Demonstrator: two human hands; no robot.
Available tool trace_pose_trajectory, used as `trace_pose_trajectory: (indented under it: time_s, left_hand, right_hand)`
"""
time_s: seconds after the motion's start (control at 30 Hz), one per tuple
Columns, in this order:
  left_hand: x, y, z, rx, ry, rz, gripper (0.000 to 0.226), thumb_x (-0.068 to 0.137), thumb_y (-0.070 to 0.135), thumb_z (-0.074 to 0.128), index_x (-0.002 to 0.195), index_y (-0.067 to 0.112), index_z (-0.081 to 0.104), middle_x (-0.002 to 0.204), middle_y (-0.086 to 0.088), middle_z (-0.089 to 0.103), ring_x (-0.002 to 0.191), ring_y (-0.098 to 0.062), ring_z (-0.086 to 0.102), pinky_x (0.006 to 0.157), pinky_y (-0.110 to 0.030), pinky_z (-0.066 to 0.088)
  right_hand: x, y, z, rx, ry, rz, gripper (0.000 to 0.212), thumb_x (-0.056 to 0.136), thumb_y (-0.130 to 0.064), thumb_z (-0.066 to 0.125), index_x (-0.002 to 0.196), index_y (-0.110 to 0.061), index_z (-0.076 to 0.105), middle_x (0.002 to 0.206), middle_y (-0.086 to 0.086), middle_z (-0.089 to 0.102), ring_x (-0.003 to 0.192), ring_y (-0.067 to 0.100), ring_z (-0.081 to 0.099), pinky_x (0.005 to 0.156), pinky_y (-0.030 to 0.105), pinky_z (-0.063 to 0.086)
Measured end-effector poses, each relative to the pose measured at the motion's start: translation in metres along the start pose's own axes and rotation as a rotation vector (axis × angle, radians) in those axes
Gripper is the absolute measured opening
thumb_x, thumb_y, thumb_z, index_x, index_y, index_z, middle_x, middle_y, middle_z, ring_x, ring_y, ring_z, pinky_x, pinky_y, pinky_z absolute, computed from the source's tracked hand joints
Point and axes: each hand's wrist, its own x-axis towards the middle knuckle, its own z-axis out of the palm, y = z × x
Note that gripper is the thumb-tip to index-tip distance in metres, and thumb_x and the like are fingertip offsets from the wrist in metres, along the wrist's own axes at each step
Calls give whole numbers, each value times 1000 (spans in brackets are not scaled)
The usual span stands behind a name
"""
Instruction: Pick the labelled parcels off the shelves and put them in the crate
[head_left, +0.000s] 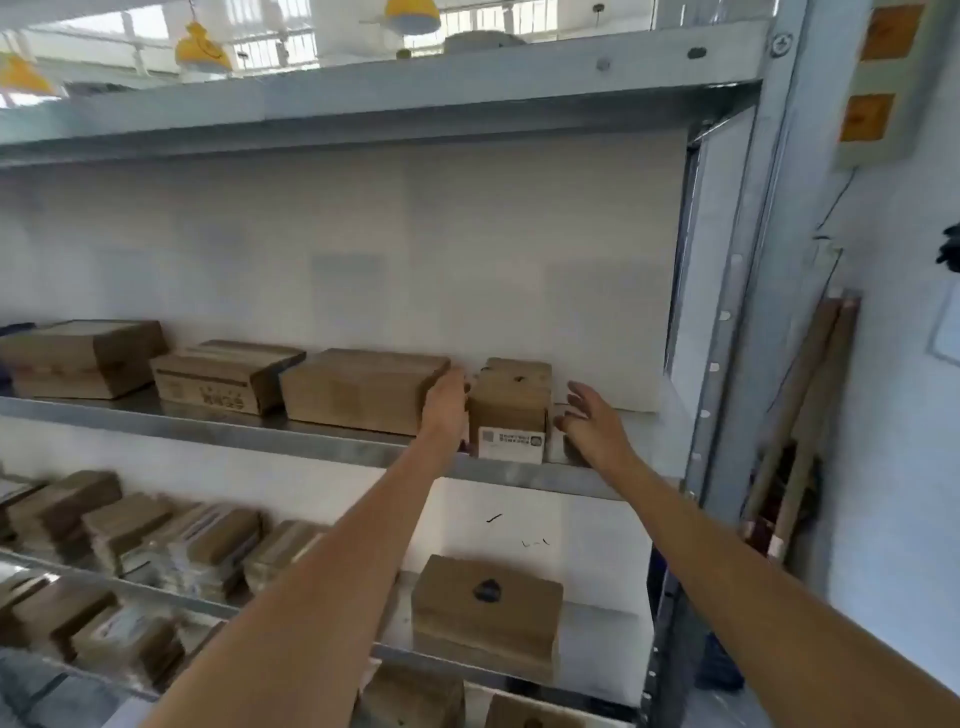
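A small brown cardboard parcel (511, 400) with a white label on its front stands at the right end of the middle shelf (291, 441). My left hand (445, 408) lies flat against the parcel's left side, fingers straight. My right hand (589, 421) hovers just right of the parcel with fingers spread, apart from it. No crate is in view.
Three larger brown boxes (358, 389) line the same shelf to the left. Below, another box (485, 608) and stacks of flat parcels (156, 540) fill the lower shelves. A metal upright (727, 332) bounds the shelf on the right; wooden sticks (800, 421) lean on the wall.
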Motion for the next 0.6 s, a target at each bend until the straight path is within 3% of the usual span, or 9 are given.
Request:
trace_pose_trajectory:
  time_s: [0.07, 0.13, 0.27, 0.33, 0.47, 0.53, 0.6]
  left_hand:
    - [10, -9, -5, -142, -59, -48, 32, 100, 39, 38, 90, 21, 64, 94, -4, 65, 82, -20, 60, 71, -31, 50]
    - [20, -23, -10, -167, -131, -54, 26, 97, 29, 43, 86, 20, 64, 89, -6, 66, 77, -20, 62, 65, -29, 51]
    - [29, -23, -16, -228, -216, -94, 23, 95, 13, 42, 87, 14, 64, 69, 1, 69, 62, -15, 66, 53, -25, 53]
    - [31, -24, -20, -229, -271, -81, 35, 90, 0, 34, 98, 11, 66, 73, 1, 70, 62, -14, 66, 47, -23, 51]
    - [35, -33, -28, -225, -356, -18, 43, 92, 1, 33, 120, 8, 64, 85, 1, 71, 87, -18, 62, 65, -27, 49]
    - [37, -35, -29, -208, -386, 11, 44, 94, 0, 31, 127, 8, 60, 100, -2, 69, 98, -18, 57, 91, -33, 51]
    - [36, -35, -27, -194, -422, 38, 48, 92, -4, 29, 129, 5, 57, 116, -16, 66, 110, -28, 55, 114, -45, 28]
  right_hand:
    - [4, -1, 7, 69, 14, 25, 60, 84, 1, 54, 136, -29, 50, 138, 1, 56, 123, 21, 56, 107, 42, 43]
    - [5, 1, 9, 94, 5, 40, 65, 76, -4, 56, 131, -37, 54, 132, -8, 60, 120, 18, 58, 104, 48, 46]
    - [6, 0, 2, 196, -18, 72, 67, 81, 7, 52, 135, -32, 55, 135, -4, 59, 120, 18, 58, 95, 35, 53]
    - [4, 2, -3, 258, -45, 113, 64, 79, 0, 57, 129, -40, 59, 136, -2, 58, 118, 16, 60, 91, 33, 56]
    - [-2, -1, -13, 314, -135, 133, 53, 68, -26, 80, 115, -45, 65, 131, 2, 62, 121, 23, 58, 106, 46, 46]
    - [-2, -1, -14, 313, -131, 95, 50, 68, -41, 83, 115, -37, 65, 125, 1, 65, 121, 22, 57, 107, 45, 44]
    - [-2, 1, -11, 300, -80, 67, 54, 66, -53, 82, 112, -30, 66, 121, 1, 67, 116, 21, 59, 105, 49, 46]
